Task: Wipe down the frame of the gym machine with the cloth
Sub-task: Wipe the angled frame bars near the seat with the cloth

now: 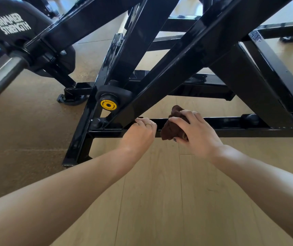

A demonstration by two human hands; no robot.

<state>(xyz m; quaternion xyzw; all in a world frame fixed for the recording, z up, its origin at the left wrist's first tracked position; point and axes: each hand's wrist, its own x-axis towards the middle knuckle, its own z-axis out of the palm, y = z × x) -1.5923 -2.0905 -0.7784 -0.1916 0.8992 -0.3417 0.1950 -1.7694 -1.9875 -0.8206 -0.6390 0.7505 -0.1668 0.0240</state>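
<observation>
Cloth [173,127], dark brown and bunched, sits gripped in the right hand [193,129] against the low black frame bar [231,124]. At its nine o'clock, the left hand [140,133] curls over that bar.

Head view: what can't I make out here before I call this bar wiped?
- Left hand fingertips: tucked behind the diagonal beam, so their contact with the bar is hidden.
- Bar under the cloth: covered by cloth and right hand.
- Bar's underside and far face: turned away from the camera.
- Yellow cap lettering: too small to read.
- Frame's upper beams: cut off by the top edge.
</observation>
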